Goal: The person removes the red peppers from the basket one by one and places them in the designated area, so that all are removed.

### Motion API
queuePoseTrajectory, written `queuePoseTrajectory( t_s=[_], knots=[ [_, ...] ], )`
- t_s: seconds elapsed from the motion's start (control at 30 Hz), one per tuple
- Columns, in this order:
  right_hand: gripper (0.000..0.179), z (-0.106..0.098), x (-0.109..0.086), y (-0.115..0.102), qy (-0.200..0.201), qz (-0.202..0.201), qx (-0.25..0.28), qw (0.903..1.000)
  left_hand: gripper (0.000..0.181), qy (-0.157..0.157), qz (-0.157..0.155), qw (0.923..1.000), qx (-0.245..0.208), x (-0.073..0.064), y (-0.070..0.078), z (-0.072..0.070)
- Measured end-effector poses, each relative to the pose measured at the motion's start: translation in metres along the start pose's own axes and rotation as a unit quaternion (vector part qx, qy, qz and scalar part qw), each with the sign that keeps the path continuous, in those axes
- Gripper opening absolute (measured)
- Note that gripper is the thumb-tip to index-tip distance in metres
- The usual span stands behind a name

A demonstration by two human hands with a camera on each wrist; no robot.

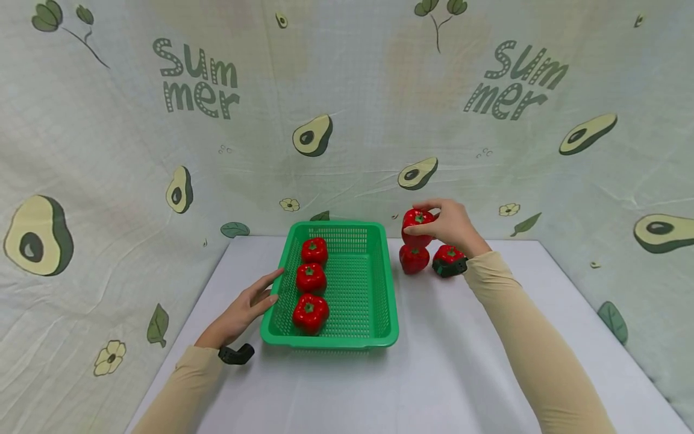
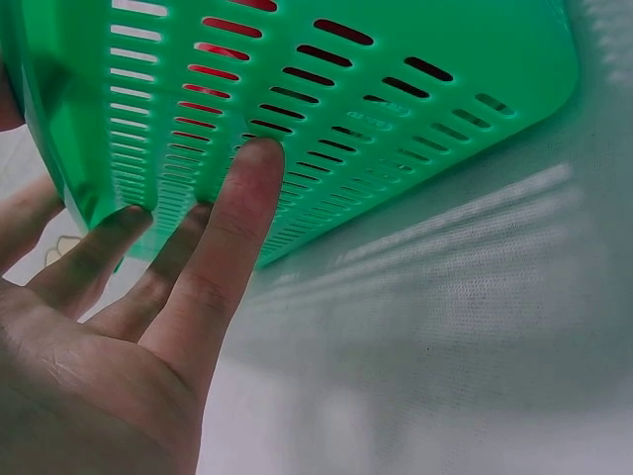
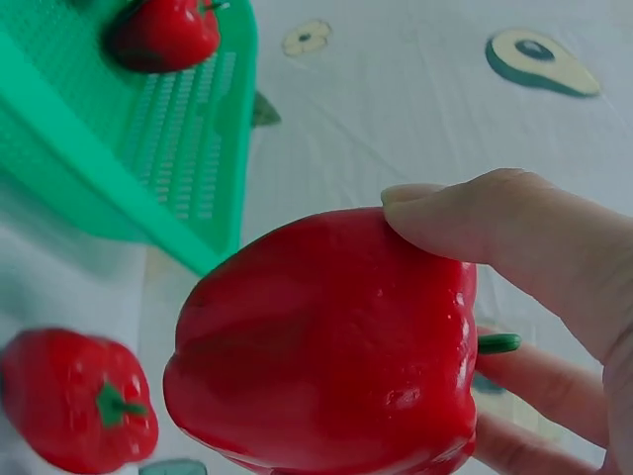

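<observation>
A green plastic basket (image 1: 384,289) stands on the table with three red bell peppers in a column along its left side, the nearest pepper (image 1: 311,313) at the front. My left hand (image 1: 246,307) touches the basket's left wall; in the left wrist view its extended fingers (image 2: 223,228) lie against the slotted side. To the right of the basket, my right hand (image 1: 447,226) holds a red bell pepper (image 3: 316,341) between thumb and fingers, its green stem toward the palm. Below that hand lie two more peppers, one (image 1: 414,259) on the left and one (image 1: 449,259) partly behind the wrist camera.
A white-covered table (image 1: 461,361) carries the basket and the loose peppers. Behind and beside it hangs a pale cloth (image 1: 358,90) printed with avocados, leaves and lettering. The basket's raised right rim lies between the loose peppers and its inside.
</observation>
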State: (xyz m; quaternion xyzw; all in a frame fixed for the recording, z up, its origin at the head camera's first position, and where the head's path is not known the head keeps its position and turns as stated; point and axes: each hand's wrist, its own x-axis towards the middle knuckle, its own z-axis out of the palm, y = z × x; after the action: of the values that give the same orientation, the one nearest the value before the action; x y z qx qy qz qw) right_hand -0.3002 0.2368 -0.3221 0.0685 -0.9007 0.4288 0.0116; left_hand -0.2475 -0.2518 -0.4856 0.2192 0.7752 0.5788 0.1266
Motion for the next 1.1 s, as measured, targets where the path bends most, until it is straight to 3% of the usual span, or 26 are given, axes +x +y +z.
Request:
queuePoseTrajectory(
  t_s=[0.63,1.1],
  knots=[
    [0.076,-0.044,-0.017,0.037,0.044,0.031,-0.038,0.9979,0.065,0.004,0.005,1.0,0.006,-0.001,-0.003,-0.001],
    [0.073,-0.066,-0.03,0.069,0.091,0.06,-0.063,0.992,0.066,0.005,0.002,0.9999,0.011,0.0,-0.004,-0.001]
  ],
)
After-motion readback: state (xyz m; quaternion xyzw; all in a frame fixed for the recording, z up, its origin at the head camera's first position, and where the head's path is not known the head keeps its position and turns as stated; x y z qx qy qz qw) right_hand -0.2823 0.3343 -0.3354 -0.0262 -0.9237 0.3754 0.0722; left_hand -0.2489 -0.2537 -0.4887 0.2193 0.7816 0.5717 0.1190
